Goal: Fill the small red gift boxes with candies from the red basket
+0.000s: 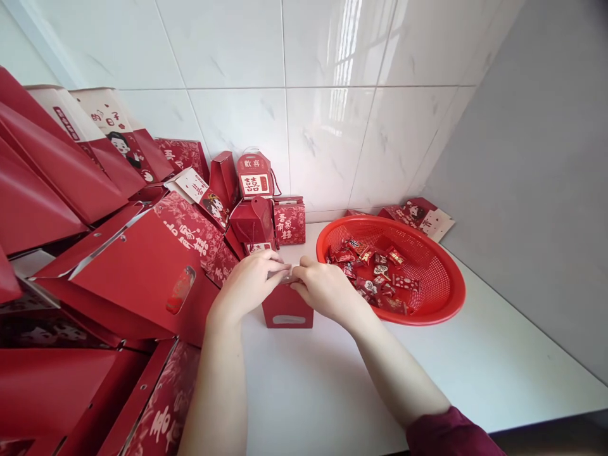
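Note:
A small red gift box [287, 307] stands upright on the white table, with a pale oval patch low on the side facing me. My left hand [256, 278] pinches the box's top edge from the left. From the right, my right hand [320, 285] has its fingers closed at the same top edge, close to the left fingertips. A whitish bit of the top shows between the two hands; what exactly it is, I cannot make out. The right hand is also near a red plastic basket [453, 285] that holds several wrapped candies [380, 269].
Red gift boxes and bags [137, 278] are heaped along the left side. Smaller boxes [255, 174] stand by the tiled wall [237, 50]. Behind the basket lie more red packages [418, 212]. The white table [304, 392] meets a grey panel [536, 190] on the right.

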Action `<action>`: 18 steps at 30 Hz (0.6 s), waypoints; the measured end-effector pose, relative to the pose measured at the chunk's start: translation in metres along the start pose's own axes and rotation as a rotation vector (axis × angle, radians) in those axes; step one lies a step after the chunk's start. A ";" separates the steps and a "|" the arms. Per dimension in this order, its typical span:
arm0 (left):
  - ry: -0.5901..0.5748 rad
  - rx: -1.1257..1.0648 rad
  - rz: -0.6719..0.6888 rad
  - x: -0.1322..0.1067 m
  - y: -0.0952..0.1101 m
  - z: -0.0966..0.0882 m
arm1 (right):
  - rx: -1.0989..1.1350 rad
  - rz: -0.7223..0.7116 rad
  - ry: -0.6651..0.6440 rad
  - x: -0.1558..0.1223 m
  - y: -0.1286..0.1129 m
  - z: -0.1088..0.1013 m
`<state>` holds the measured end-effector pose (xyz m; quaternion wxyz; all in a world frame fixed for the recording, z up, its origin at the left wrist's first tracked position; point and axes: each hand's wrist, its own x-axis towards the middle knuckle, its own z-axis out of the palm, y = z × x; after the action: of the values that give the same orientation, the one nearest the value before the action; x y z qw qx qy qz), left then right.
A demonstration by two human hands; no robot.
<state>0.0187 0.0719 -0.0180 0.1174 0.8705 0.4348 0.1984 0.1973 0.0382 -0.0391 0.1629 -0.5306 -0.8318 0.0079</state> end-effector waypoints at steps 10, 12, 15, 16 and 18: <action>-0.201 -0.195 -0.155 -0.001 -0.009 -0.001 | 0.185 0.018 -0.055 0.000 0.007 -0.007; -0.198 -0.207 -0.159 -0.001 -0.010 0.000 | 0.265 0.004 -0.089 -0.003 0.009 -0.012; -0.195 -0.212 -0.171 0.001 -0.011 0.001 | 0.327 -0.022 -0.170 -0.007 0.014 -0.020; -0.194 -0.212 -0.173 0.001 -0.011 0.002 | 0.331 -0.028 -0.194 -0.008 0.015 -0.022; -0.180 -0.220 -0.170 0.002 -0.013 0.004 | 0.330 -0.037 -0.218 -0.010 0.018 -0.024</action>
<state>0.0127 0.0811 -0.0255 0.2667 0.8268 0.4702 0.1553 0.2235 0.0337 -0.0219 0.1568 -0.4775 -0.8414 0.1988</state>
